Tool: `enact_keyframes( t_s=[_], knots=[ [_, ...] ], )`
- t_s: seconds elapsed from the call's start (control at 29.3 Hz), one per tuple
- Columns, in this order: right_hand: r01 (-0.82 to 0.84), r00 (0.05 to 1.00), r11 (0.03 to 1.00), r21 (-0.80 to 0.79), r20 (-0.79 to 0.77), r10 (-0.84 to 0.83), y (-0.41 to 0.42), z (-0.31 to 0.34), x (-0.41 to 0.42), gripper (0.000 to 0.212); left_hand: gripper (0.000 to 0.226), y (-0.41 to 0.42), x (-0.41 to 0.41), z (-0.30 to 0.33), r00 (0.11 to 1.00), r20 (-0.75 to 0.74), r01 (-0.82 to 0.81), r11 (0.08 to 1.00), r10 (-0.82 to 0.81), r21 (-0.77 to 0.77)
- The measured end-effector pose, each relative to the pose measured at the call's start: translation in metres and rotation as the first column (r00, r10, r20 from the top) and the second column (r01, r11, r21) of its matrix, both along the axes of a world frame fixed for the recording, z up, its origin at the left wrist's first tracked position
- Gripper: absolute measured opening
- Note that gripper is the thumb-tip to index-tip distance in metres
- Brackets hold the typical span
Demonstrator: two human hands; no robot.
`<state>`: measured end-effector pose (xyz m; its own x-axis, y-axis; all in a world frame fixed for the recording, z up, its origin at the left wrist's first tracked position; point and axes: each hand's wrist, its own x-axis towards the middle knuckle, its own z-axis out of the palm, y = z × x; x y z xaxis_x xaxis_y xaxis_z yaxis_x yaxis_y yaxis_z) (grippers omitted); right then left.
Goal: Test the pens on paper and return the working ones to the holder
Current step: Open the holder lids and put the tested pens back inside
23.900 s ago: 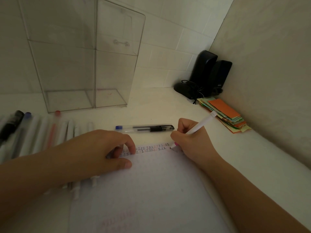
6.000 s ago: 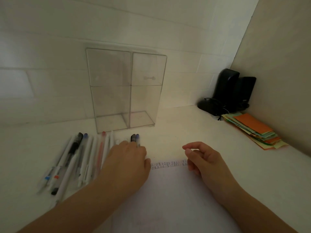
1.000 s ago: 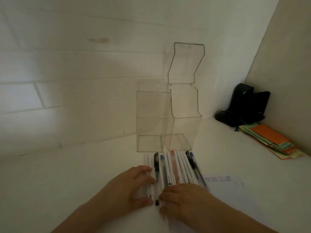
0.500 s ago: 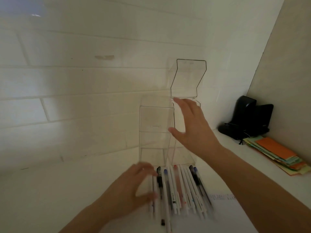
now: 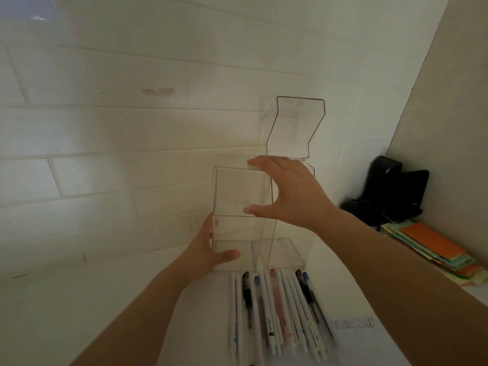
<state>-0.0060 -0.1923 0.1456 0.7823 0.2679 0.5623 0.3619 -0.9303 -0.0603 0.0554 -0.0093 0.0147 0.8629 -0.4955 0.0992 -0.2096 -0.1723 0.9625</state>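
Step in hand, judged from the grip: opening the closed left compartment of the clear holder (image 5: 241,196) so the tested pens can go back in.

Holder: upright on the surface (image 5: 105,299) against the tiled wall. Left hand (image 5: 203,249): clasps the holder's lower left corner, thumb across the front near the base. Right hand (image 5: 293,191): spread wide over the holder's left top, fingers (image 5: 260,163) on the upper back edge, thumb pressed on the front face lower down.

To do it well:
- Brace the base with the left hand so the light plastic does not tip or slide back.
- Lift the lid from its front edge and swing it up and back like the raised lid (image 5: 295,125) on the holder's right half.
- Avoid squeezing the thin walls.
- Leave the row just in front of the holder undisturbed while the lid goes up.

Count:
- Holder: one, with two compartments, right one open, left one shut, both empty as far as can be told.
- Pens (image 5: 274,307): about ten, side by side just in front of the holder, tips toward it: two black-capped, two blue-capped, one red, the rest white; lower ends blurred, so not certain.
- Paper (image 5: 369,342): one sheet, in front of the holder to the right, with test marks along its top edge.
- Black speakers (image 5: 390,188): two, right of the holder.
- Stack of coloured slips (image 5: 435,247): one, right of the holder.
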Motion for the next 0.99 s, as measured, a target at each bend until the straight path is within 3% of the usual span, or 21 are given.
enact_keyframes(
  t_s=[0.14,0.21,0.31,0.38,0.48,0.62,0.79,0.92,0.99],
  knots=[
    [-0.127,0.98,0.936,0.33,-0.107,0.171,-0.001,0.023,-0.002,0.068,0.094,0.0,-0.006,-0.004,0.999,0.012,-0.042,0.997,0.043,-0.063],
    [-0.177,0.978,0.881,0.439,-0.021,0.206,0.005,0.037,0.002,0.055,0.102,0.002,-0.008,-0.006,0.999,0.004,-0.049,0.997,0.049,-0.067],
    [-0.205,0.979,0.851,0.483,0.105,0.177,0.017,0.058,0.016,0.034,0.107,0.004,-0.013,-0.009,0.999,0.004,-0.047,0.997,0.048,-0.067],
    [-0.15,0.978,0.893,0.424,0.195,0.072,0.022,0.073,0.029,0.022,0.104,0.005,-0.017,-0.01,0.999,0.009,-0.052,0.996,0.053,-0.073],
    [0.033,0.964,0.963,0.269,0.245,-0.102,0.025,0.086,0.045,0.037,0.107,0.005,-0.022,-0.011,0.998,0.001,-0.065,0.995,0.065,-0.075],
    [0.039,0.976,0.98,0.197,0.203,-0.079,0.026,0.085,0.053,0.041,0.106,0.004,-0.025,-0.012,0.997,0.008,-0.076,0.994,0.077,-0.076],
    [0.178,0.952,0.979,-0.095,0.267,-0.147,0.024,0.078,0.059,0.05,0.109,0.004,-0.025,-0.017,0.997,-0.006,-0.083,0.994,0.082,-0.073],
    [0.076,0.938,0.997,0.032,0.337,-0.083,0.02,0.067,0.038,0.057,0.116,0.01,-0.026,-0.017,0.999,-0.017,-0.034,0.998,0.033,-0.046],
    [-0.007,0.935,0.997,0.07,0.354,-0.019,0.018,0.056,0.014,0.053,0.112,0.017,-0.028,-0.016,0.995,0.012,-0.101,0.995,0.101,-0.014]
  ],
)
